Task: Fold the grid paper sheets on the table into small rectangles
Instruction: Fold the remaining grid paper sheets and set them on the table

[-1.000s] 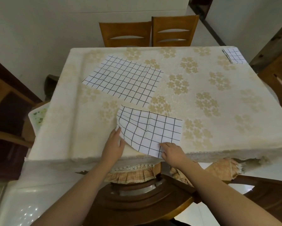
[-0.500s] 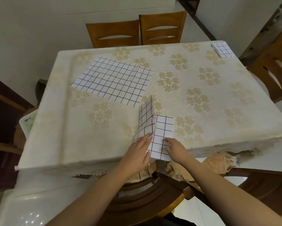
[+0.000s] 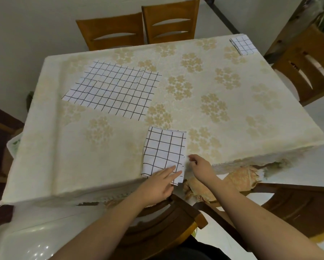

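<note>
A folded grid paper sheet (image 3: 165, 149) lies at the near edge of the table (image 3: 232, 109), its lower corner hanging slightly over the edge. My left hand (image 3: 160, 182) rests flat on its bottom part, fingers stretched out and pressing down. My right hand (image 3: 199, 165) is at the sheet's right edge, fingertips pinching that edge. A large unfolded grid sheet (image 3: 114, 90) lies flat on the far left of the table. A small folded grid rectangle (image 3: 242, 44) sits at the far right corner.
The table wears a cream flowered cloth. Two wooden chairs (image 3: 138, 27) stand at the far side, another chair (image 3: 307, 61) at the right, and one chair (image 3: 168, 220) right in front of me below the table edge.
The left half of the near sheet has been swung over onto the right half and now lies flat. My left hand moved right onto it. The camera shifted a little.
</note>
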Demonstrator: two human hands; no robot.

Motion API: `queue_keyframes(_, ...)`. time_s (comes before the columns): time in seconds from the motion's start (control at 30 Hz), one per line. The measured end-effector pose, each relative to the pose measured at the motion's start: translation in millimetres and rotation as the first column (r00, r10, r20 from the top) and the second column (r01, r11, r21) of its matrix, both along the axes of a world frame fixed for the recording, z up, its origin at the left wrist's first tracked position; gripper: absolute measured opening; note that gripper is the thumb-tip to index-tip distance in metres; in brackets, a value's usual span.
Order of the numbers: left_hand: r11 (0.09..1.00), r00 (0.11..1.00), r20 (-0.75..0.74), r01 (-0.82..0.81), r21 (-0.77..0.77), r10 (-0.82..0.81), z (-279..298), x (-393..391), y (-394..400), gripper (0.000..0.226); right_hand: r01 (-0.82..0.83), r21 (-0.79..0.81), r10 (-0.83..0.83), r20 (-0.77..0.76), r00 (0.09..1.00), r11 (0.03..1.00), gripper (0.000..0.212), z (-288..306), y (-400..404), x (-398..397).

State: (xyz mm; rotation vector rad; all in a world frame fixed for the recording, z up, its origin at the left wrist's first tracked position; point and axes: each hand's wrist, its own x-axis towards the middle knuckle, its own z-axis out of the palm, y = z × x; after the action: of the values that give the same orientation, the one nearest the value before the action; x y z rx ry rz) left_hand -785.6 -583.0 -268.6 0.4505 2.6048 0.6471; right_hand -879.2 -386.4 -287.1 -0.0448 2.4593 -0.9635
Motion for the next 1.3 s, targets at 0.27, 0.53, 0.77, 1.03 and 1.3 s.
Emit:
queue_keyframes(0.27, 0.758, 0.767, -0.096, -0.591, 0.276, 0.634, -14.0, -13.1, -35.3, 0.044, 0.077, -0.065, -0.075, 0.021, 0.997, 0.995, 0.038, -4.8, -9.7, -9.7)
queue_keyframes(0.53, 0.468, 0.476, 0.294, -0.878, 0.102, 0.829, -38.3, -34.6, -65.2, 0.035, 0.324, -0.08, -0.308, 0.163, 0.937, 0.943, 0.039, -10.0, -23.3, -19.0)
queue_keyframes(0.77, 0.447, 0.452, 0.336, -0.889, 0.098, 0.826, -34.9, -47.1, -59.7, 0.045, 0.38, -0.055, -0.368, 0.158, 0.916, 0.923, 0.033, -12.4, -26.1, -25.9)
queue_keyframes(1.03, 0.479, 0.482, 0.329, -0.873, 0.098, 0.812, -29.9, -46.8, -50.6, 0.043, 0.384, -0.03, -0.378, 0.123, 0.918, 0.923, 0.031, -18.4, -23.4, -24.4)
queue_keyframes(1.3, 0.734, 0.738, 0.26, -0.666, 0.132, 0.623, -36.8, 5.2, -52.1, 0.07, 0.401, 0.0, -0.397, 0.14, 0.907, 0.916, 0.026, -24.1, -25.5, -30.2)
